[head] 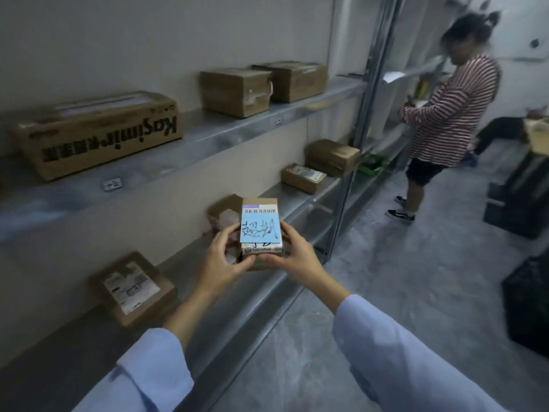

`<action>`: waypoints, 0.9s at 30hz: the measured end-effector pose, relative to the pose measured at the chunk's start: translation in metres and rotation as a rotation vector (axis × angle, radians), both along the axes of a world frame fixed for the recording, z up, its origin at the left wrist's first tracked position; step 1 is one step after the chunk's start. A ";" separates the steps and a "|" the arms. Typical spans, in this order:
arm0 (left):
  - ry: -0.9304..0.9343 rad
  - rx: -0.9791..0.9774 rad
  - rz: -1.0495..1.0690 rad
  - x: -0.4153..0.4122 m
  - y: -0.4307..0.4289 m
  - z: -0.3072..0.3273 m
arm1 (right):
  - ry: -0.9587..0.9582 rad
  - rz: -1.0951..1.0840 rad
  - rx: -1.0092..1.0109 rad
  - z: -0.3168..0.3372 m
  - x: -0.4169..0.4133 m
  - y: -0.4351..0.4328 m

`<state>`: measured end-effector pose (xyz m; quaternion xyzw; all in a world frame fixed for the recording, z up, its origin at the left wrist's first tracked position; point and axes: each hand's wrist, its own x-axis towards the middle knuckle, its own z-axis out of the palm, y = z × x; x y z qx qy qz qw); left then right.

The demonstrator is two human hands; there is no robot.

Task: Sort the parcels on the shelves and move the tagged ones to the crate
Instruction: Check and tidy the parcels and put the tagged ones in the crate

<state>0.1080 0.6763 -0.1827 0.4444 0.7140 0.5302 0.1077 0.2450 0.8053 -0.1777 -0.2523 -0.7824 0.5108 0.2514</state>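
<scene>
Parcel (260,202) of brown cardboard, topped with a barcode label and a blue tag (260,230) bearing black handwriting, is held in the air just in front of the lower shelf (292,200). The left hand (221,257) grips its left side with curled fingers and the thumb at the near edge, while the right hand (297,254) grips the right side in the same way, its thumb lying along the near end. Both arms wear pale blue sleeves. Right behind the held parcel an opened box (224,211) sits on the lower shelf, and a flat labelled parcel (133,288) lies nearer the camera on that shelf. Further along it are two more small boxes (303,177). The upper shelf (214,135) carries a long printed carton (98,135) and, beyond it, two plain cartons (236,92) that stand side by side. A person in a striped top (451,114) stands further down the aisle beside the racking. A black crate (527,304) stands on the floor at the right edge, well apart from the held parcel, with other dark crates (517,209) beyond it
</scene>
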 end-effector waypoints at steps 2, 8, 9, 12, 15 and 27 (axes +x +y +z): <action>0.005 0.011 -0.068 0.025 0.041 0.001 | 0.001 -0.058 -0.009 0.001 0.034 0.031; 0.008 -0.006 -0.262 0.123 0.159 -0.001 | 0.021 -0.237 0.008 0.008 0.153 0.118; 0.008 -0.001 -0.299 0.141 0.178 -0.002 | 0.021 -0.273 0.014 0.008 0.174 0.130; 0.006 -0.002 -0.402 0.199 0.229 -0.002 | 0.017 -0.390 0.033 0.008 0.239 0.161; -0.013 0.002 -0.514 0.255 0.275 -0.002 | 0.011 -0.495 0.049 0.008 0.299 0.186; 0.017 -0.059 -0.912 0.459 0.446 -0.017 | -0.043 -0.888 -0.007 -0.013 0.504 0.287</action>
